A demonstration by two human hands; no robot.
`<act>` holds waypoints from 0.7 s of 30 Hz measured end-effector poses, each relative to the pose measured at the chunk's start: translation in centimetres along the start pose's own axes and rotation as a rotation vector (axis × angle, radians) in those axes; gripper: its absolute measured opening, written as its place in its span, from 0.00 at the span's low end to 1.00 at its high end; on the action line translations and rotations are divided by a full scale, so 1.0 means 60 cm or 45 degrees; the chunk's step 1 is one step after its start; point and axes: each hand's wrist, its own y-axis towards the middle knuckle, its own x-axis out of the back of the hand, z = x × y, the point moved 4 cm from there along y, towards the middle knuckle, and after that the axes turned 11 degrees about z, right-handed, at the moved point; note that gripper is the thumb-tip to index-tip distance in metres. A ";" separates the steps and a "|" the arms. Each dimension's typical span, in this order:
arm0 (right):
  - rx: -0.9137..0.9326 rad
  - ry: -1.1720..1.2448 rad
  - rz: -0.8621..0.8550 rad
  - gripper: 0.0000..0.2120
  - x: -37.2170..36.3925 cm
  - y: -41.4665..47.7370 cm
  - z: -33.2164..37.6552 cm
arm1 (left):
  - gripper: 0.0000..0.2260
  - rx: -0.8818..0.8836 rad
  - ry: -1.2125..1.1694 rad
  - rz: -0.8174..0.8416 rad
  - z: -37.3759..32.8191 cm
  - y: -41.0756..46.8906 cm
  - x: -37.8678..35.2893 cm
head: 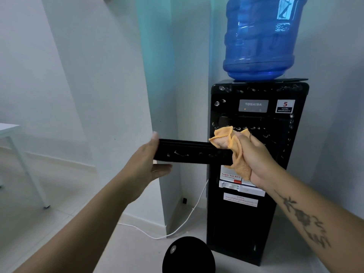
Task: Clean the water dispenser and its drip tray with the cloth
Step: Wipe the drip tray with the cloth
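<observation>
Drip tray (189, 152): I see it out of the machine, held in the air level and sideways, in front of the wall corner and just left of the water dispenser (256, 154). Wet drops shine on its black face.
Left hand (146, 164): half open, gripping the left end of the drip tray, one finger over the top edge and the thumb under the bottom edge.
Right hand (254, 156): closed into a fist around the cloth (234, 150); the cloth is pressed on the right end of the tray.
Cloth: orange, crumpled, one mesh corner sticks up above the tray edge.
Water dispenser: black, standing on the floor in the corner, many drops on its upper front; a blue bottle (262, 38) sits upside down on top.
Hidden: the right end of the tray is covered by the cloth and my fist; the tap area is dark and partly behind my right hand, so I cannot make out the taps.
Cut off: the bottle top leaves the frame; a round black object (188, 255) at the bottom edge I cannot identify.
White cable (187, 219): runs along the floor beside the dispenser.
</observation>
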 end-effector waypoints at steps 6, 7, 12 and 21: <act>-0.115 0.025 0.022 0.10 0.029 0.013 0.002 | 0.25 -0.390 0.720 -0.025 -0.017 -0.008 0.019; -0.124 0.010 0.015 0.10 0.032 0.016 -0.003 | 0.22 -0.425 0.729 -0.025 -0.017 -0.008 0.020; 0.346 -0.600 -0.375 0.11 0.029 0.003 0.022 | 0.18 -0.516 0.826 -0.050 -0.009 -0.011 0.012; 1.475 -1.677 0.244 0.14 -0.155 -0.043 0.002 | 0.13 -0.527 0.675 -0.082 -0.022 -0.013 -0.027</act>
